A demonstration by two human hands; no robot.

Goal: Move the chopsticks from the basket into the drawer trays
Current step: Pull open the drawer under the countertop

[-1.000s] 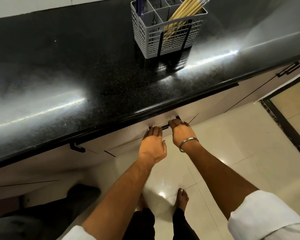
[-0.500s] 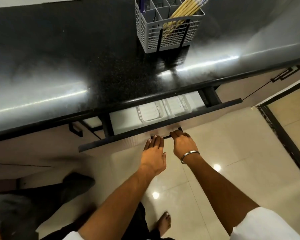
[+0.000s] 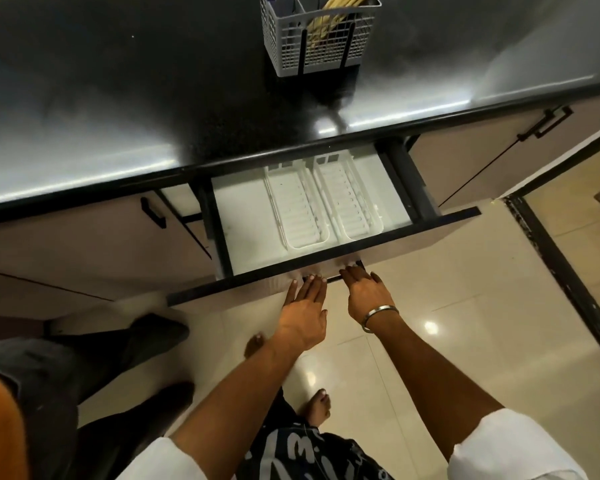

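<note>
1. standing in the rear right compartment of a grey plastic lattice cutlery basket (image 3: 321,36), a bundle of pale yellow wooden chopsticks (image 3: 329,24) leans to the right; their upper ends are cut off by the top edge of the view.
2. the basket rests on a glossy black speckled stone countertop (image 3: 118,98), set back from its front edge and directly behind the open drawer.
3. a pulled-out drawer with dark side rails and a white floor (image 3: 246,220) sits below the countertop edge; two white ribbed plastic trays (image 3: 300,209) lie side by side in its middle and right part, long sides touching or nearly so, both without contents.
4. the beige drawer front panel (image 3: 440,230) carries a slim dark bar handle (image 3: 333,279), seen only between the two hands.
5. left hand (image 3: 303,315): fingers stretched flat and close together, tips against the underside of the drawer front at the handle; whether they hook the bar cannot be told.
6. right hand (image 3: 366,296): fingers curled over the handle's right end, a silver metal bangle (image 3: 378,317) on the wrist.
7. white sleeves (image 3: 513,448) cover both upper arms; bare feet stand on glossy cream floor tiles (image 3: 465,323).
8. a second person's dark trousers (image 3: 84,368) occupy the lower left.
</note>
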